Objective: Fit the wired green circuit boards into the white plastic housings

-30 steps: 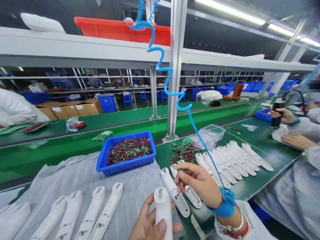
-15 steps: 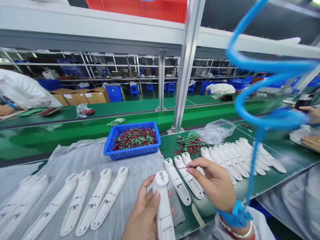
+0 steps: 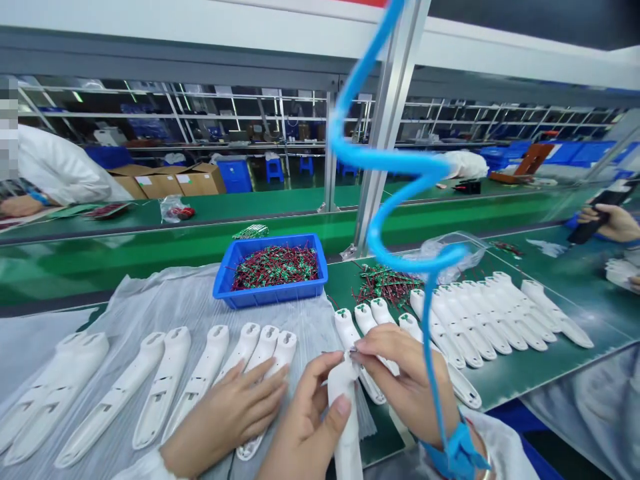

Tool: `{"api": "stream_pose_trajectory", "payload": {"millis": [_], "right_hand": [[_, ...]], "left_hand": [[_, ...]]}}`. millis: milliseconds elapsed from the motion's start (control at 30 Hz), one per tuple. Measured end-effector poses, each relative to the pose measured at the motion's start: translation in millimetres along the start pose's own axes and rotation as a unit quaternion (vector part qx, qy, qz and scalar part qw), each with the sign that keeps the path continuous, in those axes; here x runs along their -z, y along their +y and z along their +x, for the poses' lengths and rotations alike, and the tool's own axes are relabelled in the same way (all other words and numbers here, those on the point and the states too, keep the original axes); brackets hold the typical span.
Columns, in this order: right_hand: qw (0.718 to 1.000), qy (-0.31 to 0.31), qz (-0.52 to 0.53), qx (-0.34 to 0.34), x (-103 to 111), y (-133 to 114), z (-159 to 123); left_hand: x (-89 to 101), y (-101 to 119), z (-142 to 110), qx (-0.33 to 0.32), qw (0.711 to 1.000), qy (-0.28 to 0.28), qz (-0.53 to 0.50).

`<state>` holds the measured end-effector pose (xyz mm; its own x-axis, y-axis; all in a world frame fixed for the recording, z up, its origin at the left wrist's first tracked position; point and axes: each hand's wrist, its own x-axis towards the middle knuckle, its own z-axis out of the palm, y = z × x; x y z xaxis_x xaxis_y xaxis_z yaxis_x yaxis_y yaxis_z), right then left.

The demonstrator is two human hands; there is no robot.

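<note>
A white plastic housing shell [image 3: 346,407] is in my left hand [image 3: 313,407], fingers wrapped round its upper body and thumb across the front. At its head end, my right hand [image 3: 407,373] pinches a tiny wired circuit board [image 3: 353,349], mostly hidden by the fingertips. A blue band circles my right wrist. Just right of my hands, several shells [image 3: 345,323] with green boards in their heads lie on the green bench. To the left, another person's hand [image 3: 235,413] rests on white shells [image 3: 267,340] laid on a plastic sheet.
A blue bin [image 3: 270,293] of red-wired green boards stands behind my hands, with a loose pile [image 3: 385,283] beside it. A row of shells [image 3: 480,320] lies right. A coiled blue hose [image 3: 385,220] hangs in front. A co-worker's hand [image 3: 617,223] holds a black tool far right.
My right hand has brought the small wired board to the shell's head, and the shell has turned in my left hand. Another person's hand has come in at left, with more shells there.
</note>
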<state>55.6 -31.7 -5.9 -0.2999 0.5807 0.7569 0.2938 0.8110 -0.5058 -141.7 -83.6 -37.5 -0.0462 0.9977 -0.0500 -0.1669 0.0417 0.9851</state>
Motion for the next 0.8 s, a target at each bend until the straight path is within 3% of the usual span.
{"api": "stream_pose_trajectory", "payload": {"millis": [100,200,367,600,700,800], "right_hand": [[1.0,-0.004,-0.01,0.01,-3,0,-3],[0.999,-0.041,-0.03,0.015,-2,0,-5],[0.996,-0.04,-0.051,0.062,0,0,-5],[0.997,-0.066,-0.024,0.008,2,0,-7],[0.997,-0.051,0.043,-0.046,2,2,-7],[0.971,-0.05,0.167,-0.165,3,7,-5]], "left_hand": [[-38.3,-8,-7,0.027,0.998,-0.032,-0.049],[-53.6,-5,-12,0.064,0.988,-0.038,-0.134],[-46.9,5,-13,0.084,0.987,-0.041,-0.131],[-44.2,6,-14,0.093,0.992,-0.053,-0.063],[-40.8,10,-15,0.074,0.995,-0.063,-0.022],[-36.6,10,-16,0.061,0.995,-0.077,-0.006]]}}
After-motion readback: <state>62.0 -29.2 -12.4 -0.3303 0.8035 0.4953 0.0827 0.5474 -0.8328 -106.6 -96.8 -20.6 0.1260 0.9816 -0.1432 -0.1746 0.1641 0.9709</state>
